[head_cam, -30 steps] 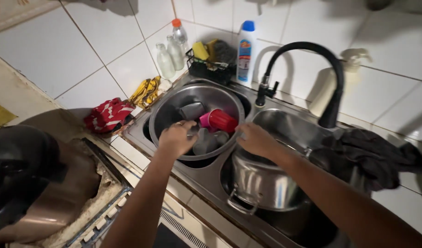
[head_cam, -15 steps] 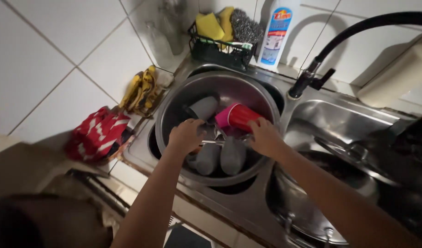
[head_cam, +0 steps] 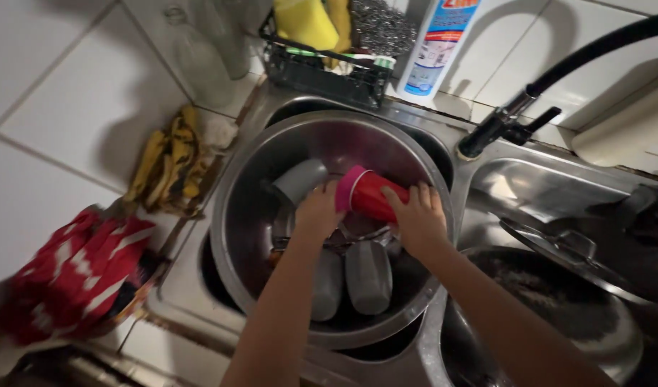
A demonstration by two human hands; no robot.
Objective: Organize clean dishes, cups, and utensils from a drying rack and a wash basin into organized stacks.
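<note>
A large steel bowl (head_cam: 250, 215) sits in the left sink basin and holds several cups. A pink cup (head_cam: 364, 193) lies on its side on top, with my right hand (head_cam: 418, 215) gripping its lower end. My left hand (head_cam: 318, 211) rests beside the cup's rim, its fingers curled down among the dishes; what they touch is hidden. Two grey cups (head_cam: 368, 276) lie side by side under my wrists. Another grey cup (head_cam: 300, 179) leans at the bowl's back left.
A black faucet (head_cam: 508, 122) arches over the right basin, where a steel pot (head_cam: 558, 315) sits. A black rack (head_cam: 322, 68) with yellow sponges and a detergent bottle (head_cam: 440, 43) stand behind. A banana bunch (head_cam: 167, 165) and red cloth (head_cam: 78, 272) lie left.
The view has closed in on the bowl. Both hands have gone down into it, and my right hand has taken hold of the pink cup.
</note>
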